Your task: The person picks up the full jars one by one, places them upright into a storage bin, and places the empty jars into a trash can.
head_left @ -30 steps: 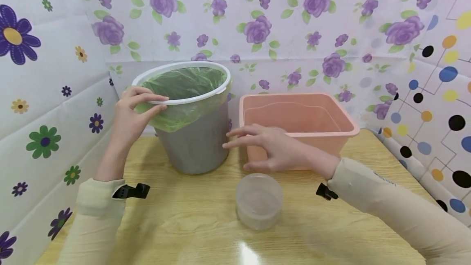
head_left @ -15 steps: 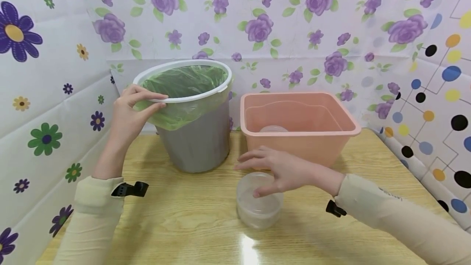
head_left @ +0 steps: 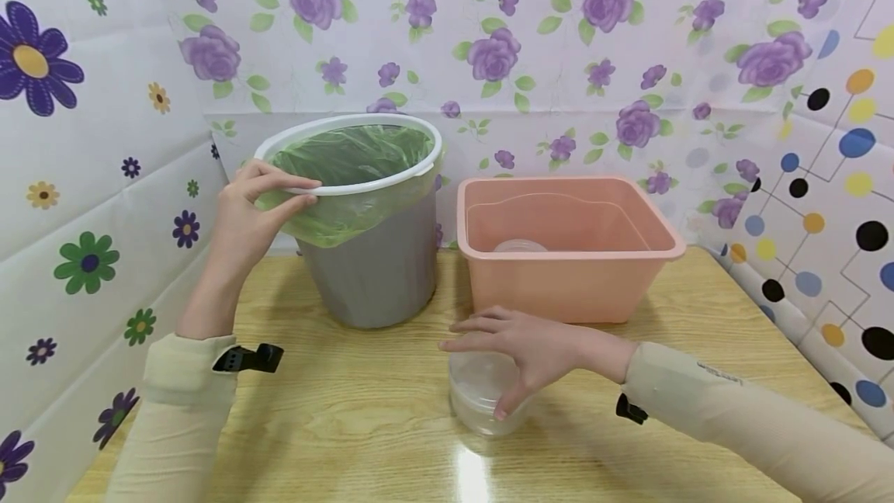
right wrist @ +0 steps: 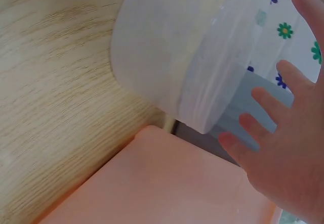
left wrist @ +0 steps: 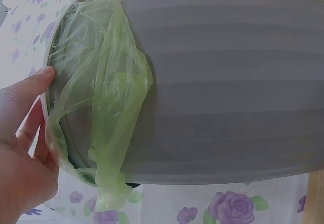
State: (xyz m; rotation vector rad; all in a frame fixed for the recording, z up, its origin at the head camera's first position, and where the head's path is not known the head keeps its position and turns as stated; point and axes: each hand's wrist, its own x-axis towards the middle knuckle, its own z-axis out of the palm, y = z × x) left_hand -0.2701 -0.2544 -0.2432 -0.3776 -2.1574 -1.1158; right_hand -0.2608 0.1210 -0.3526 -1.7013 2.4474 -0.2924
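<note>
A grey trash bin (head_left: 377,278) with a white rim stands on the table at the left. Its green plastic liner (head_left: 335,216) folds out over the rim. My left hand (head_left: 240,216) pinches that rim on the near left side, thumb outside, as the left wrist view also shows. In front of the bin sits a round, clear plastic container (head_left: 478,398), partly hidden by my right hand (head_left: 534,348). The right hand is spread above the container's rim. In the right wrist view its fingers (right wrist: 273,105) stand apart from the container (right wrist: 157,47).
A pink rectangular basin (head_left: 559,286) stands behind the right hand, right of the bin. Inside it the top of another clear plastic item (head_left: 520,246) shows. Flower-printed sheets (head_left: 489,60) bound the wooden table (head_left: 335,425) at the back and sides.
My right hand has come down and toward me, from in front of the pink basin to over the clear container. The left hand keeps its hold on the rim.
</note>
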